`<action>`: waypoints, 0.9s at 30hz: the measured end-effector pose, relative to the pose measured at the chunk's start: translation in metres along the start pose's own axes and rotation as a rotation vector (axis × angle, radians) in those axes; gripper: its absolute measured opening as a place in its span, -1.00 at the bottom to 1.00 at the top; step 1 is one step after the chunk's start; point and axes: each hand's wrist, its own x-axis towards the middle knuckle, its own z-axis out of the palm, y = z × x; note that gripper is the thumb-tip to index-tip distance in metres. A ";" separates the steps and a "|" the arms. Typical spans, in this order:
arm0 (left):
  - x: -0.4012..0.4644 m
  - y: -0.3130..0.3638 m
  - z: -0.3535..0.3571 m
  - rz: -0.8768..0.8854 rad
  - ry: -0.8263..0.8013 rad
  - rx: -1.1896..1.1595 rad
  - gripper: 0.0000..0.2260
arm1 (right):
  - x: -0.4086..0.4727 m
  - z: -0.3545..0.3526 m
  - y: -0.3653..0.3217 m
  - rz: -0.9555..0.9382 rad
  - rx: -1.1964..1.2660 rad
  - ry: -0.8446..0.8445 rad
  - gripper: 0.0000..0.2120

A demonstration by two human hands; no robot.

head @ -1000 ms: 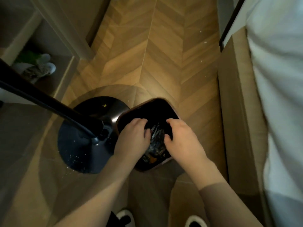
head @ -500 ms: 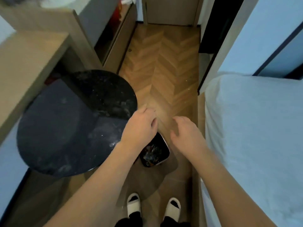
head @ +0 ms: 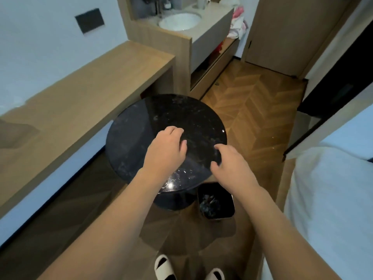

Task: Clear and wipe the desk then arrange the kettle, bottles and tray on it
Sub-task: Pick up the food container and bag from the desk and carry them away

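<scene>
A: What are the hands over?

B: A round black stone-look counter [head: 141, 126], glossy and speckled, with pale smears and a bright glint near its close edge. The left hand [head: 167, 147] hangs above its middle, fingers loosely curled, holding nothing. The right hand [head: 232, 164] is just to the right of it, over the counter's near right rim, fingers half bent and spread, also holding nothing. I cannot tell whether either touches the surface.

A: And the long one?

B: Left of the left hand and beyond it runs a long light-wood counter [head: 90, 87], matte and smooth, set against a white wall. No kettle, bottle or tray shows on either surface.

A: Below the hands?

B: Under the right wrist, on the herringbone wood floor [head: 258, 110], stands a small dark square bin with rounded corners [head: 229, 201], crumpled dark rubbish inside. It sits just beside the round counter's pedestal. Nearer the body are two white slippers [head: 163, 267].

A: Further out?

B: Right of the right hand, a white bed [head: 331, 199], soft and smooth. Far ahead of the left hand, a white oval basin [head: 179, 21] in a pale vanity top, with a pink-and-white cloth [head: 238, 23] draped at its right end, beside a wooden door [head: 292, 33].
</scene>
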 end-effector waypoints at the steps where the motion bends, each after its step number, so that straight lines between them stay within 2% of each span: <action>1: -0.003 -0.016 -0.008 -0.029 0.018 0.004 -0.63 | 0.004 0.008 -0.016 -0.027 -0.013 -0.008 -0.49; 8: -0.034 -0.117 -0.052 -0.263 0.089 0.023 -0.64 | 0.028 0.058 -0.117 -0.206 -0.046 -0.125 -0.49; 16: -0.084 -0.190 -0.093 -0.580 0.180 0.042 -0.63 | 0.054 0.103 -0.205 -0.527 -0.026 -0.326 -0.48; 22: -0.160 -0.217 -0.121 -0.944 0.336 0.080 -0.64 | 0.040 0.139 -0.278 -0.827 -0.090 -0.513 -0.49; 27: -0.255 -0.205 -0.135 -1.236 0.482 0.100 -0.65 | -0.023 0.174 -0.328 -1.119 -0.171 -0.682 -0.49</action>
